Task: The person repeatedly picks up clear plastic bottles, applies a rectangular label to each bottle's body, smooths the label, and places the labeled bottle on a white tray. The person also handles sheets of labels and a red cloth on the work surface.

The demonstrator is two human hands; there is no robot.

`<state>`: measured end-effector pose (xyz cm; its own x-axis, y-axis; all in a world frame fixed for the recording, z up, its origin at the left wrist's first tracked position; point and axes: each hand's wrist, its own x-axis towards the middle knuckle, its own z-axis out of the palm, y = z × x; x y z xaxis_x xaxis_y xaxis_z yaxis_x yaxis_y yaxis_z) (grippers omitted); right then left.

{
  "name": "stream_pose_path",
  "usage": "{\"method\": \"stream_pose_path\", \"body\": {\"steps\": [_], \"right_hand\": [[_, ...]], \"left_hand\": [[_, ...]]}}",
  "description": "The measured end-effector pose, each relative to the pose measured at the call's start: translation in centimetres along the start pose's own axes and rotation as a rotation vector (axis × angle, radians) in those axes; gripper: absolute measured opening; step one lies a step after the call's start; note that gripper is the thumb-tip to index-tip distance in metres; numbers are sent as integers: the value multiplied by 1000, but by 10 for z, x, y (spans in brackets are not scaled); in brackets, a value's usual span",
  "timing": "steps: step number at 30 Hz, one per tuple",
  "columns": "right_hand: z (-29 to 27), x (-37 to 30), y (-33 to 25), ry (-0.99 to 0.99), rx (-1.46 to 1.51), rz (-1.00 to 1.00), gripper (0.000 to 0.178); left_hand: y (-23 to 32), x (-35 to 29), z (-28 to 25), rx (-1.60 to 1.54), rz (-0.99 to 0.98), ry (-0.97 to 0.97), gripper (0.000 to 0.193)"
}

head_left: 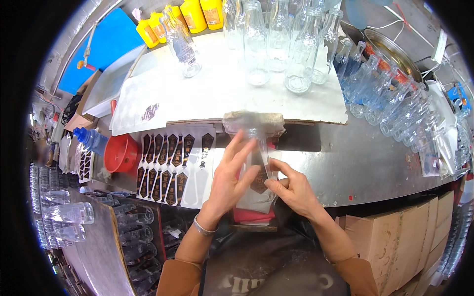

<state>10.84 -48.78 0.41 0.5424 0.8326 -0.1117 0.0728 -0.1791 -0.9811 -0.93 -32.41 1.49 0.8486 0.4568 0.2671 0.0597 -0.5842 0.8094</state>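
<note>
In front of me a clear glass bottle (256, 201) lies with its blurred neck pointing away from me, on a pale rolled cloth (271, 123). A dark, pointed decal (258, 181) shows on the bottle's upper side. My left hand (231, 177) is at the bottle's left side, its fingers stretched out and apart, fingertips close over the glass. On the right side, my right hand (295, 191) has its thumb and bent forefinger closed at the bottle's edge. Pink material (252, 215) lies under the bottle. Left of it is a sheet of dark decals (165, 165).
Several clear bottles (256, 64) stand on the white-covered board ahead, with one labelled bottle (182, 54) to their left. A red tub (121, 154) sits left of the decal sheet. Rows of bottles (390, 101) lie at right, above cardboard boxes (395, 237). Crated bottles (136, 237) are at lower left.
</note>
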Motion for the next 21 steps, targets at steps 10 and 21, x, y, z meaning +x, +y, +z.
{"method": "stream_pose_path", "body": {"steps": [10,21], "right_hand": [[0,4,18,-1,101,-38,51],[-29,44,2,263,347,-129,26]], "left_hand": [[0,0,-1,10,-7,-8,56],[-9,-2,3,-65,-28,17,74]]}}
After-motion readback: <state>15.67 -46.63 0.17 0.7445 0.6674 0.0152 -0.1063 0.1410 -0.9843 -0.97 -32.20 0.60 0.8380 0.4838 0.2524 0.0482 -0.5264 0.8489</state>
